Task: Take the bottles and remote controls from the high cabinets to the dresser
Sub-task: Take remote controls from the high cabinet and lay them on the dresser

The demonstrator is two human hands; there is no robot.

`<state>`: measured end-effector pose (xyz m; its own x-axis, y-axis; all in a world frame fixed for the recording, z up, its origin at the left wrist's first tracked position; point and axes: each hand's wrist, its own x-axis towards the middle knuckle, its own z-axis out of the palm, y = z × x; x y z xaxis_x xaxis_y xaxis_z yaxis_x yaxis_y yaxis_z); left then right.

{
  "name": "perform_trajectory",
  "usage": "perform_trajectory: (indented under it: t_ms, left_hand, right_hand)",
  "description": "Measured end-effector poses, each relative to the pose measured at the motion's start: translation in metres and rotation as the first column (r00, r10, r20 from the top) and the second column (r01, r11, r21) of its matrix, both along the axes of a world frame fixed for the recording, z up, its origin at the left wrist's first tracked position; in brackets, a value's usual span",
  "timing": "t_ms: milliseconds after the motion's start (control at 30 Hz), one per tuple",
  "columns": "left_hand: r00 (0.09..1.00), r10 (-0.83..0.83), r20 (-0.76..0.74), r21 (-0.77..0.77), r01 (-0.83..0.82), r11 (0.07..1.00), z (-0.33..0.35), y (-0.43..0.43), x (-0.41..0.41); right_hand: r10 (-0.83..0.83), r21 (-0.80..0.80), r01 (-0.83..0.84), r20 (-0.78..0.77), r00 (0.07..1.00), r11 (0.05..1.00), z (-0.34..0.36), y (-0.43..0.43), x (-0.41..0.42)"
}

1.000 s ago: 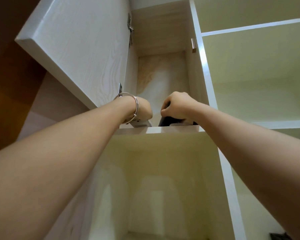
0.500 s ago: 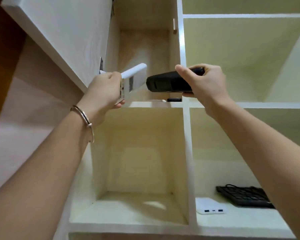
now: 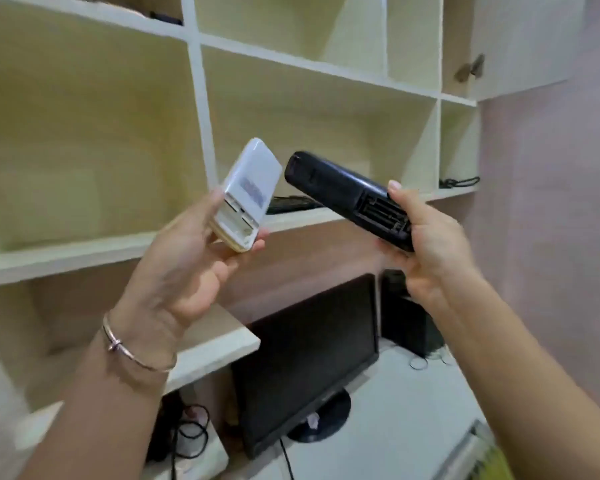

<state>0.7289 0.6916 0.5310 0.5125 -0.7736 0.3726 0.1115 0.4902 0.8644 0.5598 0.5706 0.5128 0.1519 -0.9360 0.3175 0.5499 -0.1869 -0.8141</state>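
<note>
My left hand (image 3: pixel 184 268) grips a white remote control (image 3: pixel 248 192) by its lower end, back side up, with the battery bay uncovered. My right hand (image 3: pixel 433 247) holds a black remote control (image 3: pixel 343 195) by its lower end, also back side up with an open battery bay. Both remotes are in the air in front of the open shelf unit (image 3: pixel 194 98), tips pointing up and toward each other. A small dark object (image 3: pixel 165 17) lies on a high shelf at the top of the view.
A black monitor (image 3: pixel 312 358) stands on a white desk (image 3: pixel 395 438) below. A dark speaker (image 3: pixel 406 320) is behind it at right. A black keyboard (image 3: pixel 288 204) lies on a shelf behind the remotes. Cables (image 3: pixel 187 431) hang at lower left, and a black cord (image 3: pixel 459 182) on the right shelf.
Both hands have come down and away from the high cabinet with the remotes. The view has dropped, so the monitor and desk now show.
</note>
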Motion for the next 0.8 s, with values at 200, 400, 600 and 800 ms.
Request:
perform_trajectory:
  t_ms: [200,400,600,800]
  left_hand:
    - [0.858,-0.496,-0.134,0.384,0.506,0.772,-0.143,-0.033,-0.097]
    - [0.69,-0.649,-0.321,0.644,0.661,0.385,-0.269,-0.013,-0.204]
    - [0.593,-0.729,-0.342,0.81,0.579,0.091,-0.359,0.001,-0.289]
    - [0.415,-0.896,-0.16,0.921,0.389,0.016,-0.402,0.01,-0.417]
  right_hand:
    - [-0.232,0.388,0.269,-0.14,0.962,0.882,-0.148,0.046,-0.138]
    - [-0.395,0.668,0.361,-0.108,0.912,0.651,-0.266,0.136,-0.262]
    - [-0.524,0.846,0.386,-0.155,0.838,0.367,-0.354,0.241,-0.367]
    - [-0.506,0.851,0.515,-0.4,0.764,0.105,-0.404,0.295,-0.458]
